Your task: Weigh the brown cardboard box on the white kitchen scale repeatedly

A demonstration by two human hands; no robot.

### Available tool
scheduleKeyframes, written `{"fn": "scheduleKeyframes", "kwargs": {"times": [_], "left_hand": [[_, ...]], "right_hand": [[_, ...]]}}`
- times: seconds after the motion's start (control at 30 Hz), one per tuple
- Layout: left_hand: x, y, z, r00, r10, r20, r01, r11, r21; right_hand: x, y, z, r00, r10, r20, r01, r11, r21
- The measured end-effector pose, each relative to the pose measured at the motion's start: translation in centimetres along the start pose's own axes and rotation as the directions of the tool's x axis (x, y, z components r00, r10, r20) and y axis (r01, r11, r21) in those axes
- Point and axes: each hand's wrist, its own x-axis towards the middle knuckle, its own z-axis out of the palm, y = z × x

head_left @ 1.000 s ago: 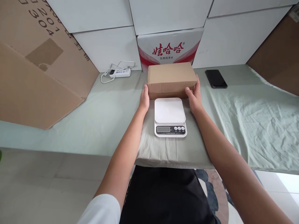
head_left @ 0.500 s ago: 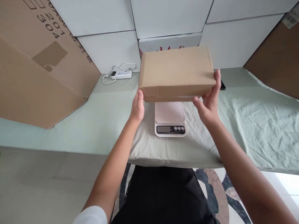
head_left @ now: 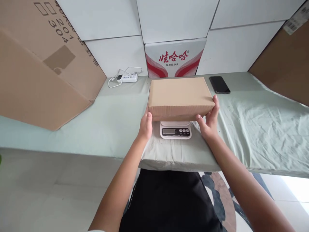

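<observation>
The cardboard box (head_left: 181, 96) was lifted high 0.5 s ago; now it sits low over the white scale (head_left: 175, 129), covering its platform. The left hand (head_left: 145, 125) and the right hand (head_left: 209, 120) clasp its 2 ends on the counter (head_left: 101, 122).

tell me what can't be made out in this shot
Head view only:
- Scale platform: covered by the cardboard box.
- Scale display: too small to read.
- Whether the box rests on the scale: hidden by its front edge.
- Left hand and right hand fingers: partly behind the box.
</observation>
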Motion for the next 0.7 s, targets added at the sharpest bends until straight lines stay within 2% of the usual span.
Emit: {"fn": "scheduleKeyframes", "kwargs": {"times": [0.23, 0.4, 0.7], "left_hand": [[0.1, -0.4, -0.2, 1.0, 0.005, 0.0, -0.005, 1.0, -0.02], [0.1, -0.7, -0.2, 1.0, 0.02, -0.004, -0.02, 0.999, -0.038], [0.0, -0.6, -0.2, 0.999, 0.052, 0.009, -0.052, 0.999, -0.008]], "right_hand": [[0.0, 1.0, -0.1, 1.0, -0.021, -0.008, 0.021, 0.999, -0.026], [0.1, 2.1, -0.3, 0.995, -0.099, -0.02, 0.096, 0.991, -0.094], [0.3, 1.7, -0.2, 0.991, -0.131, -0.04, 0.126, 0.986, -0.11]]}}
